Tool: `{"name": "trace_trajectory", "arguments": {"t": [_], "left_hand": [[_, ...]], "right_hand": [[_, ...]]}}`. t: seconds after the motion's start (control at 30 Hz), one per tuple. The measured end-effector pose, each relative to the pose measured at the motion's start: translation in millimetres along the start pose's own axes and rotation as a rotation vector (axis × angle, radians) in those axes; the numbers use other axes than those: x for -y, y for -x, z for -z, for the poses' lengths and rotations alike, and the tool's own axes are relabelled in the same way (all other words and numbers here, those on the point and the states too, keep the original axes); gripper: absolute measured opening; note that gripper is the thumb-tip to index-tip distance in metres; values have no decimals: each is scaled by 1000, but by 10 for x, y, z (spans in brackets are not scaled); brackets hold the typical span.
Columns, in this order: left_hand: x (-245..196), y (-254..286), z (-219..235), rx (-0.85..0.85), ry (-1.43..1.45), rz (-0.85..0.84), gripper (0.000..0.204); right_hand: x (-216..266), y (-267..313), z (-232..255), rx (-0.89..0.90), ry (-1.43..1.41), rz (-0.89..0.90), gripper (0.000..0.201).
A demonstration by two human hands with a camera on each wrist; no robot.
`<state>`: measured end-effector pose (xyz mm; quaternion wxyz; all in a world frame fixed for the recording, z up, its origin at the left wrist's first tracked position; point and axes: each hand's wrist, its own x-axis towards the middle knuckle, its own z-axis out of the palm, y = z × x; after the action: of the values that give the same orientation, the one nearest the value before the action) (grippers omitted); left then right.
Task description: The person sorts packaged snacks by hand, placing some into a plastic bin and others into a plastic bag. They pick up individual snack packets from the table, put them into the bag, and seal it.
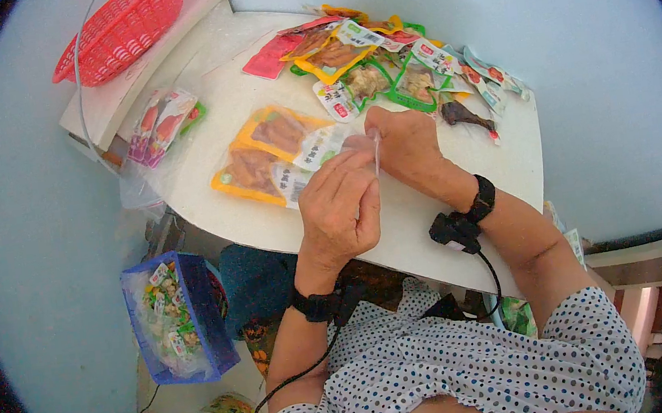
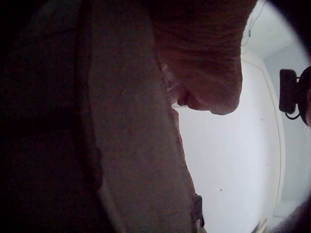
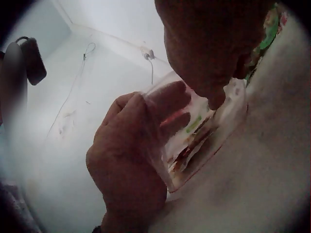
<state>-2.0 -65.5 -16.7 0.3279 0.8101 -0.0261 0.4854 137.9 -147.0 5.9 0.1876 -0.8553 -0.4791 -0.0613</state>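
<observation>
In the head view a clear plastic bag [image 1: 377, 153] is stretched upright between both hands, over the table. My left hand [image 1: 339, 210] holds its near side, and in the right wrist view some of the left fingers [image 3: 172, 99] show through the film. The right hand [image 1: 405, 142] pinches the bag's far edge with its fingers bent. Two yellow-edged food packets [image 1: 251, 170] lie overlapping just left of the hands, brown pieces showing in their windows. In the left wrist view the hand is dark and hides most of the bag.
Many food packets [image 1: 365, 74] are heaped at the table's back, a dark drumstick-shaped pack [image 1: 463, 116] at their right. Purple-and-white packets [image 1: 161, 127] lie at the left edge near a red basket [image 1: 123, 35]. A blue crate [image 1: 201, 317] of packets stands below the table [image 1: 496, 165].
</observation>
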Motion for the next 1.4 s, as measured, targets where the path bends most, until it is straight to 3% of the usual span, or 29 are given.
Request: {"name": "trace_trajectory", "arguments": {"t": [0.2,0.43,0.7,0.8,1.0,1.23,1.4], "left_hand": [[18,16,-34,28,19,-7,11],[-25,-14,-42,62,-38,-1,10],[-1,12,-81,73,-55,-27,14],[5,19,-75,86,-60,-28,13],[8,21,-89,76,-56,-45,12],[-11,16,-78,104,-71,-38,7],[-59,53,-100,209,-243,-62,18]], "right_hand": [[-29,10,-39,31,-16,-35,34],[-181,17,-143,-19,-150,92,21],[-224,7,-101,27,-146,183,28],[-235,10,-72,1,-185,227,19],[-222,17,-164,-21,-144,172,15],[-147,22,-184,20,-45,28,34],[-158,20,-169,-5,-56,27,42]]}}
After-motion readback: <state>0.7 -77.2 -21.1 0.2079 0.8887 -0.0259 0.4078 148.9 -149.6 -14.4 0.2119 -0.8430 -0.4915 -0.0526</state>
